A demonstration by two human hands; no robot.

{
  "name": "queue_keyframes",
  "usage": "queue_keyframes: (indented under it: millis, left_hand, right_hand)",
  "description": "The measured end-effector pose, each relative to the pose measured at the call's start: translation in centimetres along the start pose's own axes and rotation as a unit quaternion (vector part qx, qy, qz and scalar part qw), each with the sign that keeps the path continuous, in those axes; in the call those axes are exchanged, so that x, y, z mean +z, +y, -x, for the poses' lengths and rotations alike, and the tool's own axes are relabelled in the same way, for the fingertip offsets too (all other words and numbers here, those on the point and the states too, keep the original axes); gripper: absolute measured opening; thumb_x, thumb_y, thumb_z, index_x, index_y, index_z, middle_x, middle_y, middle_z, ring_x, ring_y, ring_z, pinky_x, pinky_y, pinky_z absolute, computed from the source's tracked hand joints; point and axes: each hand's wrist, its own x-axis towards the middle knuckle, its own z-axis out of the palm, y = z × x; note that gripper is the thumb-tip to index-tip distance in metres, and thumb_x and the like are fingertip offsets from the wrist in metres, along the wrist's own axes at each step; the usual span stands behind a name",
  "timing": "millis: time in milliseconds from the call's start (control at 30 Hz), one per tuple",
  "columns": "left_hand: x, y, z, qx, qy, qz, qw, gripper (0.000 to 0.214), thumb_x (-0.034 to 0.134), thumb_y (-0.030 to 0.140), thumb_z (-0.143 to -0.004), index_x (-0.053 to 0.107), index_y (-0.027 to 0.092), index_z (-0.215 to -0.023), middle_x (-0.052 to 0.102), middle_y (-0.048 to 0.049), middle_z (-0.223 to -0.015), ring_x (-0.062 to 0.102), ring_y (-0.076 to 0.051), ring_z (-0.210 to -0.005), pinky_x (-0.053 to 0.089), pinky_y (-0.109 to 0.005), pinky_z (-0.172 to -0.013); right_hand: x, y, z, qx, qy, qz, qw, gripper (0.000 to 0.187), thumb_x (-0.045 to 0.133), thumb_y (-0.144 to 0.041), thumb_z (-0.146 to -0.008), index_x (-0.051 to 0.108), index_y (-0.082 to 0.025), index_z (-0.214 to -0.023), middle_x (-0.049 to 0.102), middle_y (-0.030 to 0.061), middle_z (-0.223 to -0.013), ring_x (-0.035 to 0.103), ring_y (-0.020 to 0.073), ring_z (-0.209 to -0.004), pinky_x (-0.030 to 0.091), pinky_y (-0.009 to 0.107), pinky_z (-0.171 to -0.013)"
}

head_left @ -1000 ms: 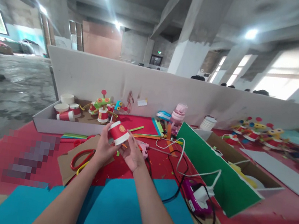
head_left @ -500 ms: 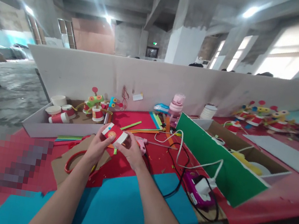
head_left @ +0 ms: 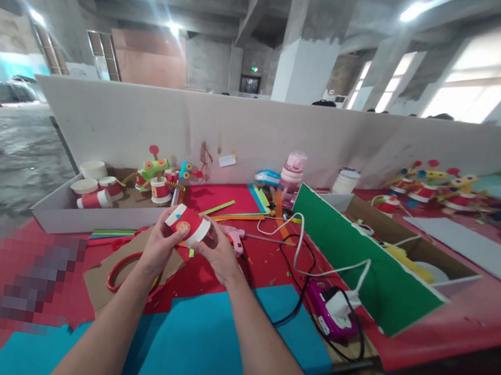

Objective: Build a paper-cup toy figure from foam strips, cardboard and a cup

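Head view: your left hand [head_left: 158,247] and right hand [head_left: 219,254] together grasp a red paper cup [head_left: 187,225] lying on its side, raised above the red table [head_left: 423,331], with a pink glue gun [head_left: 233,236] just beside your right hand.

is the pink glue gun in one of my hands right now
No, the pink glue gun lies on the red table cover behind your right hand; both hands hold a red paper cup.
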Motion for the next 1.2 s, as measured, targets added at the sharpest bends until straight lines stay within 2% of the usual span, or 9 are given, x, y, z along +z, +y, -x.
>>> queue_keyframes:
  millis: [133,267,400,500,633,733,833,967,1200]
  left_hand:
    - [-0.1,-0.4,0.0,-0.003,-0.011,0.024,1.000,0.069,0.079,0.033,-0.065,0.050,0.026,-0.127,0.065,-0.0053,-0.111,0.064,-0.019,-0.092,0.052,-0.031,-0.081]
    - [-0.1,-0.7,-0.1,-0.001,-0.027,-0.008,1.000,0.071,0.076,0.035,-0.071,0.045,0.026,-0.134,0.064,-0.0071,-0.115,0.063,-0.022,-0.099,0.051,-0.032,-0.084]
    - [-0.3,-0.5,-0.3,0.102,-0.047,-0.103,0.988,0.084,0.070,0.040,-0.075,0.025,0.033,-0.145,0.044,-0.0116,-0.141,0.055,-0.025,-0.115,0.050,-0.036,-0.088]
    - [-0.4,-0.1,-0.2,0.212,-0.073,-0.272,0.936,0.099,0.075,0.040,-0.069,0.016,0.032,-0.148,0.027,-0.0143,-0.152,0.044,-0.030,-0.128,0.044,-0.043,-0.097]
    - [-0.1,0.0,0.3,0.304,-0.079,-0.475,0.822,0.097,0.075,0.040,-0.068,0.021,0.024,-0.147,0.033,-0.0164,-0.148,0.033,-0.033,-0.135,0.032,-0.049,-0.106]
    - [0.4,-0.2,0.6,0.316,-0.031,-0.530,0.787,0.093,0.072,0.037,-0.071,0.021,0.019,-0.147,0.037,-0.0185,-0.144,0.035,-0.033,-0.133,0.030,-0.049,-0.107]
    - [0.5,-0.4,0.5,0.319,0.005,-0.539,0.779,0.092,0.070,0.034,-0.072,0.021,0.016,-0.147,0.039,-0.0203,-0.141,0.036,-0.033,-0.132,0.031,-0.048,-0.106]
    - [0.2,-0.5,0.3,0.312,-0.004,-0.517,0.797,0.087,0.069,0.026,-0.071,0.026,0.015,-0.146,0.045,-0.0183,-0.132,0.043,-0.031,-0.123,0.038,-0.044,-0.103]
    - [0.5,-0.4,0.6,0.297,-0.009,-0.507,0.809,0.089,0.068,0.016,-0.067,0.027,0.014,-0.146,0.042,-0.0176,-0.132,0.042,-0.030,-0.124,0.037,-0.045,-0.105]
  right_hand:
    - [-0.3,0.4,0.0,-0.009,-0.004,0.011,1.000,0.071,0.080,-0.027,-0.062,0.052,-0.028,-0.127,0.059,0.0035,-0.127,0.056,0.0222,-0.117,0.046,0.036,-0.098]
    - [-0.2,0.9,-0.1,-0.006,0.021,-0.019,1.000,0.063,0.081,-0.025,-0.061,0.056,-0.026,-0.118,0.064,0.0022,-0.119,0.060,0.0201,-0.108,0.049,0.033,-0.093]
    - [0.1,1.0,-0.3,0.021,0.080,-0.109,0.991,0.045,0.078,-0.030,-0.065,0.059,-0.024,-0.105,0.066,0.0013,-0.110,0.065,0.0178,-0.094,0.055,0.031,-0.080]
    - [0.0,1.0,-0.4,0.041,0.121,-0.127,0.984,0.042,0.079,-0.031,-0.064,0.060,-0.023,-0.100,0.068,0.0005,-0.102,0.066,0.0157,-0.083,0.055,0.026,-0.068]
    - [0.1,1.1,-0.5,0.036,0.126,-0.087,0.988,0.047,0.079,-0.031,-0.061,0.060,-0.021,-0.103,0.069,0.0021,-0.101,0.066,0.0157,-0.080,0.053,0.024,-0.064]
    - [0.3,1.4,-0.5,0.015,0.128,-0.060,0.990,0.047,0.079,-0.031,-0.062,0.060,-0.020,-0.103,0.069,0.0027,-0.102,0.065,0.0172,-0.088,0.053,0.027,-0.073]
    - [0.7,1.8,-0.4,0.018,0.127,-0.052,0.990,0.046,0.079,-0.030,-0.061,0.060,-0.021,-0.103,0.068,0.0024,-0.104,0.063,0.0182,-0.095,0.052,0.029,-0.080]
    - [1.0,2.1,-0.2,0.032,0.111,-0.060,0.991,0.048,0.079,-0.029,-0.060,0.060,-0.022,-0.104,0.068,0.0027,-0.108,0.063,0.0194,-0.099,0.051,0.033,-0.087]
    - [1.3,2.3,0.1,0.058,0.103,-0.076,0.990,0.050,0.079,-0.033,-0.061,0.060,-0.024,-0.106,0.065,0.0027,-0.112,0.062,0.0188,-0.100,0.052,0.033,-0.085]
